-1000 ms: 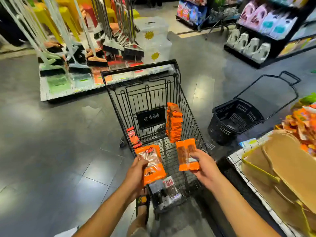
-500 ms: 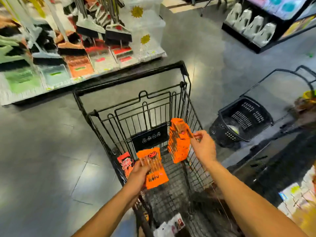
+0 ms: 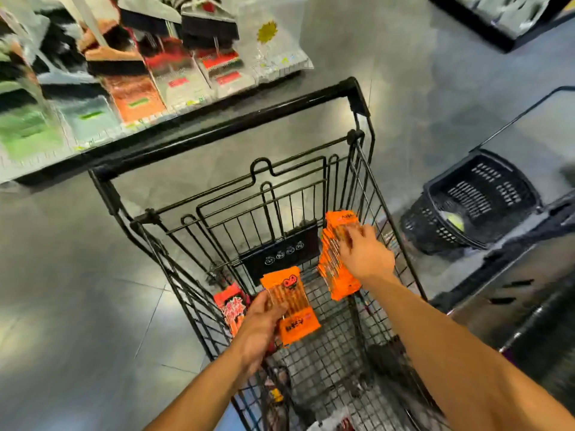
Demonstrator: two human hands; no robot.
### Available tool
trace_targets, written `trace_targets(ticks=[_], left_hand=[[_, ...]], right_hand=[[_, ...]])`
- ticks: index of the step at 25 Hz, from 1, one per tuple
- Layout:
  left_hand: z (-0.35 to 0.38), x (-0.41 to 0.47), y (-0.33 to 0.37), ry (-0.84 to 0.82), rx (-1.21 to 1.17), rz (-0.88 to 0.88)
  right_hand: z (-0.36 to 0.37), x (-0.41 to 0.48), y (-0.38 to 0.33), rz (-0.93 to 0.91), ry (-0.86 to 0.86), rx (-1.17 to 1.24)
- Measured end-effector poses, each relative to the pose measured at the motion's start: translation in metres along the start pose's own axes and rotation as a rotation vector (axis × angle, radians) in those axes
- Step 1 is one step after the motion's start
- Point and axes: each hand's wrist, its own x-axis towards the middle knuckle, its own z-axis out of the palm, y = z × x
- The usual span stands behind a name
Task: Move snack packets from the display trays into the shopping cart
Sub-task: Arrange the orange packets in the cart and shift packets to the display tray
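Note:
The black wire shopping cart (image 3: 222, 129) stands right in front of me. My left hand (image 3: 259, 325) grips an orange snack packet (image 3: 294, 307) by its left edge, above the cart's mesh floor. A stack of orange packets (image 3: 334, 275) leans on edge against the cart's right wall. On the stack's top packet lies my right hand (image 3: 365, 256), blurred, with its fingers spread out flat. A red packet (image 3: 232, 306) stands against the left wall, beside my left hand. The display trays are out of view.
A black plastic basket (image 3: 473, 206) with a long handle sits on the floor right of the cart. A dark counter edge (image 3: 529, 290) runs along the right. Brooms and dustpans (image 3: 140, 76) fill a low platform beyond the cart. More packets lie at the cart's near end (image 3: 336, 423).
My right hand carried its orange packet to the stack by the right wall and now lies flat on it. My left hand kept its packet and moved forward over the cart.

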Motion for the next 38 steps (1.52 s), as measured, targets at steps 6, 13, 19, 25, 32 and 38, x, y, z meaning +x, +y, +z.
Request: trace_targets(ticks=[6,13,19,25,32,38], left_hand=[[0.025,0.031,0.003,0.057,0.032,-0.089],[0.060,0.131,-0.058,0.167,-0.010,-0.274],[0.071,0.218,-0.101,0.244,-0.001,-0.340],[0.081,0.254,-0.114,0.404,0.112,-0.319],[0.072,0.238,-0.107,0.325,0.189,-0.283],[0.072,0.161,-0.067,0.115,0.458,-0.200]], right_hand=[[-0.042,-0.025,0.031,-0.041,0.380,0.199],[-0.021,-0.026,0.059,0.141,0.136,0.261],[-0.002,-0.024,0.067,0.095,0.288,0.204],[0.000,-0.028,0.068,0.110,0.317,0.236],[-0.003,-0.030,0.069,0.124,0.285,0.211],[-0.013,-0.026,0.066,0.183,0.105,0.284]])
